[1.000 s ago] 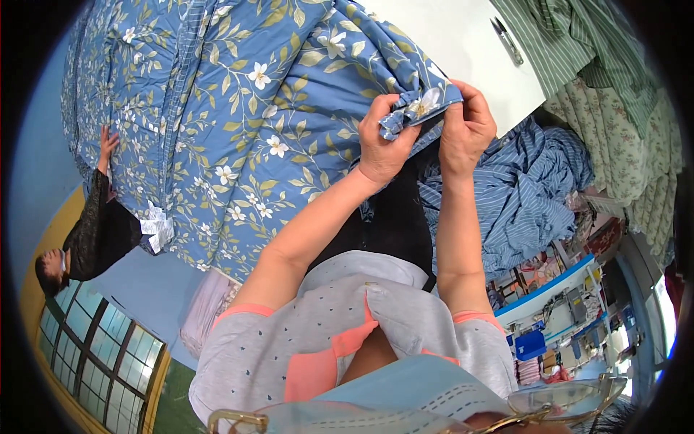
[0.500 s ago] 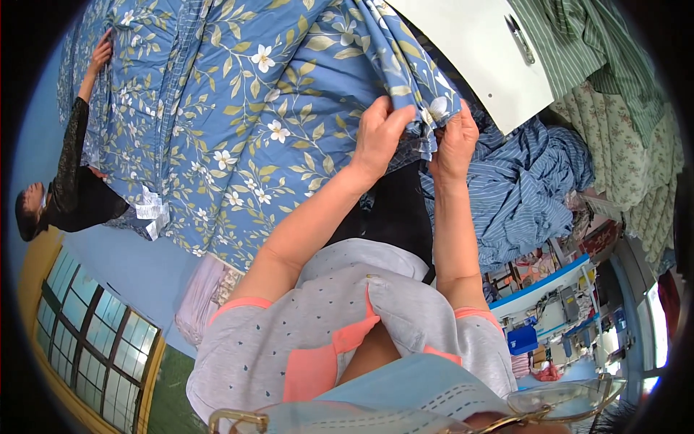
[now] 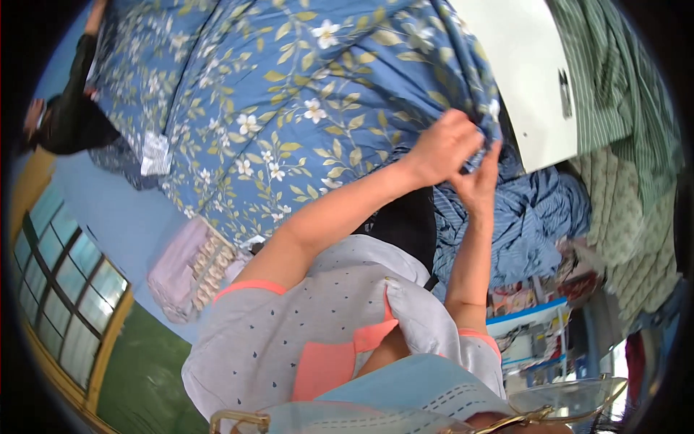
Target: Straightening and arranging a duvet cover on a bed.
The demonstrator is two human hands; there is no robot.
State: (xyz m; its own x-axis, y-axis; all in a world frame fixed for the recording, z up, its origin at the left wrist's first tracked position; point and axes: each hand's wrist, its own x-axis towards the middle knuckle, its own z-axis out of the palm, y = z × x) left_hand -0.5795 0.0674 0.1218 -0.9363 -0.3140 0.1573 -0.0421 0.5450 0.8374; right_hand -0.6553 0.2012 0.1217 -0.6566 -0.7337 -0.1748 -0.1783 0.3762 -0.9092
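Note:
A wide blue cloth [image 3: 289,87] printed with white flowers and green-yellow leaves spreads across the table in front of me. Its right-hand edge is bunched up between my hands. My left hand [image 3: 447,148] is closed in a pinch on that edge. Close beside it, almost touching, my right hand [image 3: 478,181] grips the same edge from the right, thumb upward. Folds of cloth hide some of the fingertips. Just beyond my right hand lies a crumpled heap of blue striped cloth [image 3: 520,231].
A white board [image 3: 531,94] with small dark thread snips [image 3: 564,94] lies at the right. Green striped cloth [image 3: 607,94] and pale floral cloth [image 3: 614,217] hang beyond it. Far left, a co-worker [image 3: 72,123] reaches to the blue cloth. Folded lilac fabric [image 3: 181,267] sits lower left.
Both hands have moved to the right and slightly nearer, drawing closer together on the cloth edge. My view has shifted, and the co-worker now appears higher in the picture.

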